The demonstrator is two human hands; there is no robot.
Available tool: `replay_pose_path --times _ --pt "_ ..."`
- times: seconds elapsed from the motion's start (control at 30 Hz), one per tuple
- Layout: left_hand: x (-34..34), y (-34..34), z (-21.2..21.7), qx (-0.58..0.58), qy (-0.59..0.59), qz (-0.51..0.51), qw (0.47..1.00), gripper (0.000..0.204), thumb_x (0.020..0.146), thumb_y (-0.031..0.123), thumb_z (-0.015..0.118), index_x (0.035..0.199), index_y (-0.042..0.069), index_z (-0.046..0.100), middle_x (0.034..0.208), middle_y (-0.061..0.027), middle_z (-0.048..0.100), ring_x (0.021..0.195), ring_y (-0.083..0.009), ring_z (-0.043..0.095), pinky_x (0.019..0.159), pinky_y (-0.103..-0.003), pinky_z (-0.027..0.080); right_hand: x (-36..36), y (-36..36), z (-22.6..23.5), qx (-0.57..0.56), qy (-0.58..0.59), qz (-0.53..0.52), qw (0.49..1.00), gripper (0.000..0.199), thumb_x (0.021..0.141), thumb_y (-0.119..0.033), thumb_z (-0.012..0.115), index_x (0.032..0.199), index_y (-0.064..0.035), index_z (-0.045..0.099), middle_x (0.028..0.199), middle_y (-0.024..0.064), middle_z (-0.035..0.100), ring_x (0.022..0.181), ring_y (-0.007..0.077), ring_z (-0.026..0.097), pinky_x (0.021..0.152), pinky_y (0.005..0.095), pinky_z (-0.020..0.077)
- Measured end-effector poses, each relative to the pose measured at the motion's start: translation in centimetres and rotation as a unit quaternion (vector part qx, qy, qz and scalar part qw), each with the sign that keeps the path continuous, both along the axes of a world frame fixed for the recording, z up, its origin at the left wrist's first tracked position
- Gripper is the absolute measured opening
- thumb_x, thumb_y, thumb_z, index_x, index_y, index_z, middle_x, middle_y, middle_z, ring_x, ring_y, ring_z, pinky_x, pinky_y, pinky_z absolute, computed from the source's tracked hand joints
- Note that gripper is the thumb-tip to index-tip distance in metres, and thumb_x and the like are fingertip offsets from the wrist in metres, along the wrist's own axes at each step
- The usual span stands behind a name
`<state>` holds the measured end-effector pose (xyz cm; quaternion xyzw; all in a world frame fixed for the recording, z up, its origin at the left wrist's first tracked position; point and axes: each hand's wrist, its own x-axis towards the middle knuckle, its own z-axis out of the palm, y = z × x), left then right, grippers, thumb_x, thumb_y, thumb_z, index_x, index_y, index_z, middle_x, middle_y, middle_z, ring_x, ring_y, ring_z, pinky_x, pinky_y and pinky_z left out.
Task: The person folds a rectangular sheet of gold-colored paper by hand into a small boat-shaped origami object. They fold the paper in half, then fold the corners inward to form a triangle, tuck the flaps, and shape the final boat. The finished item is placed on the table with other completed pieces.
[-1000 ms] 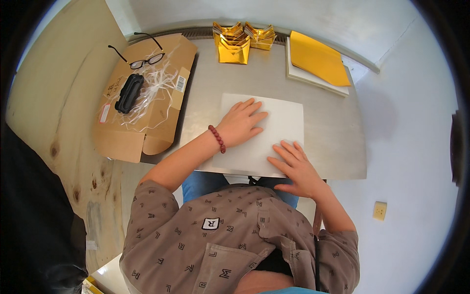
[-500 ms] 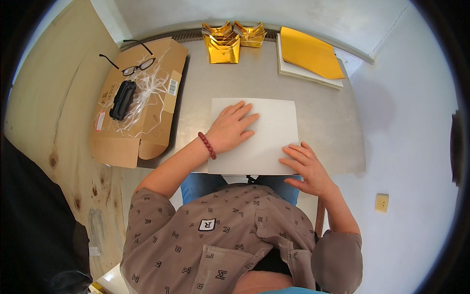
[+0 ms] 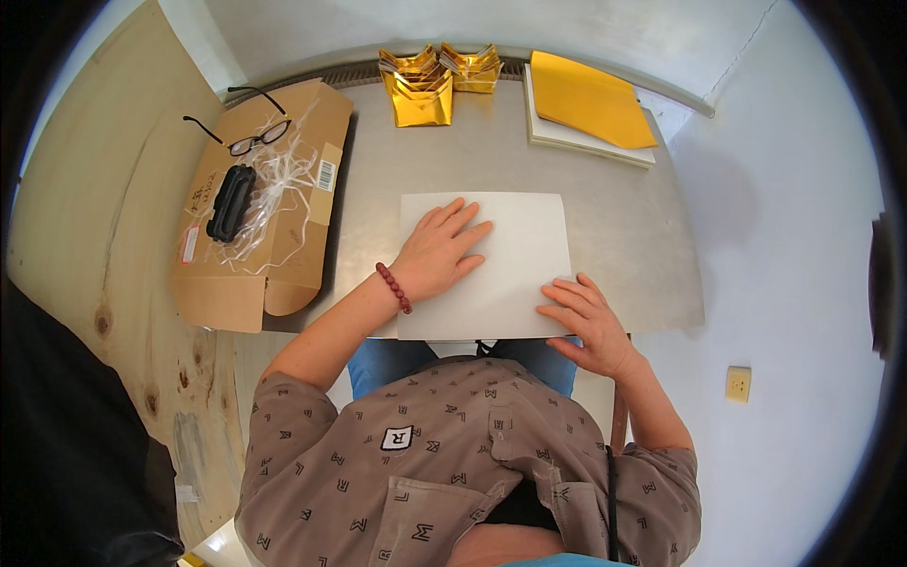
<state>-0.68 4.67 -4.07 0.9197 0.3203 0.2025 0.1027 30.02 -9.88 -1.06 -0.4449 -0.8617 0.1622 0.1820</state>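
Note:
A white sheet of paper (image 3: 501, 293) lies on the metal table (image 3: 628, 246), close to its front edge. Flat on the upper left part of the sheet rests my left hand (image 3: 439, 248), its fingers spread. A dark red bead bracelet (image 3: 394, 287) circles that wrist. My right hand (image 3: 588, 323) lies at the sheet's lower right corner, fingers stretched over the edge and thumb apart. Neither hand grips anything. Whether the sheet is single or layered, I cannot tell.
At the left, a cardboard box (image 3: 283, 222) carries eyeglasses (image 3: 257, 138), a black case (image 3: 231, 203) and white plastic strips (image 3: 283, 180). Folded gold foil packets (image 3: 422, 102) stand at the back. An orange-yellow sheet (image 3: 586, 99) tops a white paper stack (image 3: 576, 148) at back right.
The whole view has shifted slightly, with the table and its items a little further left. Both hands keep their places on the sheet.

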Motion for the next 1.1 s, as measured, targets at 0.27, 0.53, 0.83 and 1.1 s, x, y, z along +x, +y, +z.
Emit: replay_pose_path --times 0.27,0.53,0.83,1.1 --pt "-0.1 -0.1 -0.1 0.011 0.015 -0.003 1.0 0.055 0.098 0.027 0.072 0.149 0.014 0.059 0.158 -0.0182 0.05 0.15 -0.039 0.042 0.123 -0.048 0.037 -0.1 -0.4 -0.2 0.008 0.005 -0.004 1.0 0.059 0.078 -0.01 0.083 0.135 -0.0156 0.067 0.151 0.0051 0.058 0.145 0.0274 0.049 0.127 0.0545 0.0312" --pt "-0.2 -0.1 -0.2 0.014 0.007 -0.008 1.0 0.054 0.098 0.027 0.072 0.148 0.013 0.059 0.157 -0.0177 0.051 0.149 -0.0388 0.042 0.122 -0.048 0.037 0.3 -0.3 -0.6 0.008 0.078 -0.016 0.997 0.049 0.078 -0.006 0.08 0.125 -0.0136 0.071 0.14 0.0051 0.067 0.139 0.0282 0.056 0.125 0.0541 0.0356" --pt "-0.2 -0.6 0.5 -0.001 0.007 -0.018 1.0 0.05 0.097 0.026 0.072 0.144 0.013 0.063 0.156 -0.0179 0.052 0.148 -0.038 0.044 0.121 -0.048 0.038 0.1 0.9 0.0 -0.004 0.184 -0.098 0.978 0.022 0.089 -0.001 0.074 0.111 -0.0058 0.073 0.1 0.0075 0.076 0.105 0.029 0.071 0.094 0.0411 0.0567" --pt "-1.1 -1.0 1.7 -0.045 0.026 -0.082 0.995 0.04 0.095 0.025 0.072 0.133 0.012 0.071 0.146 -0.0167 0.06 0.137 -0.0371 0.052 0.116 -0.047 0.043 -0.6 3.8 1.1 -0.052 0.207 -0.187 0.959 0.012 0.092 -0.007 0.073 0.104 -0.0026 0.073 0.099 0.0115 0.074 0.101 0.0292 0.067 0.088 0.0389 0.0547"
